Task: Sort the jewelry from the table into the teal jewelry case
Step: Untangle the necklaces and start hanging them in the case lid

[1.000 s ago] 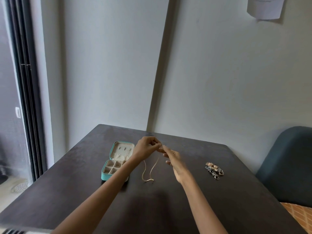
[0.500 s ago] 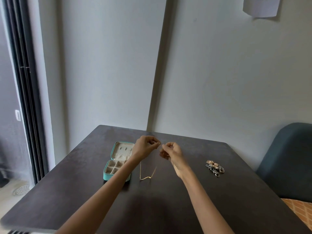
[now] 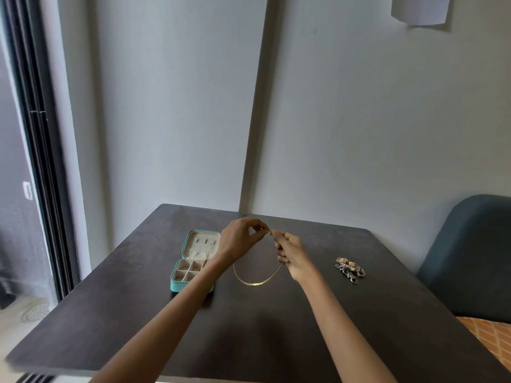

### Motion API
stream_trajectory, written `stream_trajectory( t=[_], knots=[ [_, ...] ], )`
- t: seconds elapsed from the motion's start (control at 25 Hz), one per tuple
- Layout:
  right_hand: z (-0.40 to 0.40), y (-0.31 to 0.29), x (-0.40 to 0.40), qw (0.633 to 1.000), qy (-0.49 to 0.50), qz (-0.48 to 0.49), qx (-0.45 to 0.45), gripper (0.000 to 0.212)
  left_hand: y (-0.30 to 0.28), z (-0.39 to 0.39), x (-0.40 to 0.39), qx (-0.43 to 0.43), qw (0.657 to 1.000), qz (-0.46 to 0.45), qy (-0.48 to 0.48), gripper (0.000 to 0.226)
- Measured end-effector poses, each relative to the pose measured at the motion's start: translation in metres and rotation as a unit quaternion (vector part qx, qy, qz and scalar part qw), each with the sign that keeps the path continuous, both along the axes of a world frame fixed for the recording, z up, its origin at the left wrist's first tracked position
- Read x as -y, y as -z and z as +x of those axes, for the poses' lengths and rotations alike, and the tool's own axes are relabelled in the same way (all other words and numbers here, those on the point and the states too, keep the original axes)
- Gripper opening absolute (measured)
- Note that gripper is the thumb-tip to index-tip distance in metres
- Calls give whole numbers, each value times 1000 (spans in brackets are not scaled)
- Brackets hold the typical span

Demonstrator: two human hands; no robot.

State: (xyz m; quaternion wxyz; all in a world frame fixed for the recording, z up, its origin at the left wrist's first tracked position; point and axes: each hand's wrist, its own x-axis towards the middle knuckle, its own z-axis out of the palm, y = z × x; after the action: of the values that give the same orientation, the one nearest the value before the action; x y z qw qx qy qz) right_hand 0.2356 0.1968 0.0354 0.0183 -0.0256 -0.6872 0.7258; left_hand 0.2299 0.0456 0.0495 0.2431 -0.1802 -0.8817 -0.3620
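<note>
1. My left hand (image 3: 241,239) pinches one end of the gold chain necklace (image 3: 257,281) between thumb and fingertips, just above the middle of the frame's lower half.
2. My right hand (image 3: 291,254) pinches the other end, fingers curled; the two ends nearly meet between my hands, so I judge I am working the clasp.
3. The chain hangs down from both hands in a loop, its lowest part at or just above the dark counter (image 3: 276,341); I cannot tell if it touches.
4. The teal jewelry case (image 3: 190,276) lies open to the left of the loop, just beyond my left wrist, its long axis running away from me.
5. So the next move goes leftward, and my left hand is nearer.
6. A pile of jewelry (image 3: 349,269) waits at the right, well apart from the case.
</note>
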Motion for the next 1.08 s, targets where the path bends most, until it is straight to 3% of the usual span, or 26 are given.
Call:
stream_trajectory(
  t=[0.16, 0.36, 0.52, 0.84, 1.08],
  knots=[
    [7, 9, -4, 999, -13, 8, -47, 24, 3, -9, -4, 18, 999, 30, 11, 13],
    [6, 2, -5, 990, 7, 51, -131, 16, 2, -14, -9, 11, 996, 63, 63, 18],
    [9, -6, -11, 990, 37, -16, -134, 19, 5, -15, -10, 37, 992, 67, 97, 21],
    [30, 0, -20, 981, 67, -2, -181, 19, 10, 0, -31, 28, 962, 240, 125, 22],
    [2, 51, -38, 986, 136, 51, -86, 20, 56, -18, -63, 83, 956, 273, 64, 11]
  ],
)
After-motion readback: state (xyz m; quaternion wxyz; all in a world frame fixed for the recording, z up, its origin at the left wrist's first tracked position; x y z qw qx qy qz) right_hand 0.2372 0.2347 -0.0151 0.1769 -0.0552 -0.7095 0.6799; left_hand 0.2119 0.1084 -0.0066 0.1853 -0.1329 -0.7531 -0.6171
